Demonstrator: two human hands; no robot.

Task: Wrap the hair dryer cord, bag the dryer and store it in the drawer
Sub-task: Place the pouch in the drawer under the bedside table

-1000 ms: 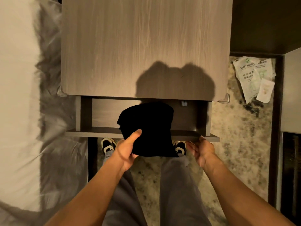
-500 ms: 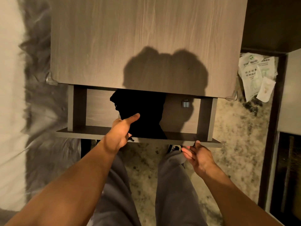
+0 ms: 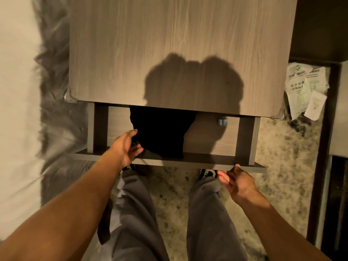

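Left hand (image 3: 125, 146) at front edge of open drawer (image 3: 207, 140), fingers curled against lower left side of black bag (image 3: 160, 134); firm grip or mere touch, cannot tell in dim light. Bag lies inside drawer, left of centre, upper part hidden under wooden counter (image 3: 178, 44). Dryer itself not visible, presumably inside bag. Right hand (image 3: 238, 182) loosely spread, holding nothing, thumb touching underside of drawer front near right end. Grey trousers and shoes below. Paper packets (image 3: 305, 91) on floor at right.
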